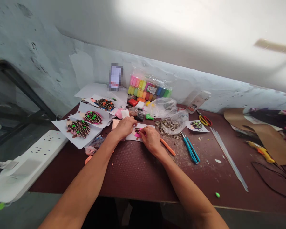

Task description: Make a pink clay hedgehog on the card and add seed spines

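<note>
A small white paper card (131,136) lies flat on the table, bearing a patch of pink clay (136,135) stuck with dark striped sunflower seeds (137,130). At the card's upper left, my left hand (125,126) has its fingers bent together and resting on it. My right hand (151,138) reaches in from the right, thumb and fingers pinched over the seeds. Whatever sits between those fingertips is too small to make out. Just right of the card is a heap of loose sunflower seeds (168,124), partly under a clear plastic bag (178,122).
Finished-looking seed-and-clay cards (79,128) are stacked at left beside a white power strip (41,149). Coloured clay packs (149,89) lean at the back. On the right lie an orange tool (167,146), a blue cutter (191,149), scissors (205,119) and clear sticks (228,159).
</note>
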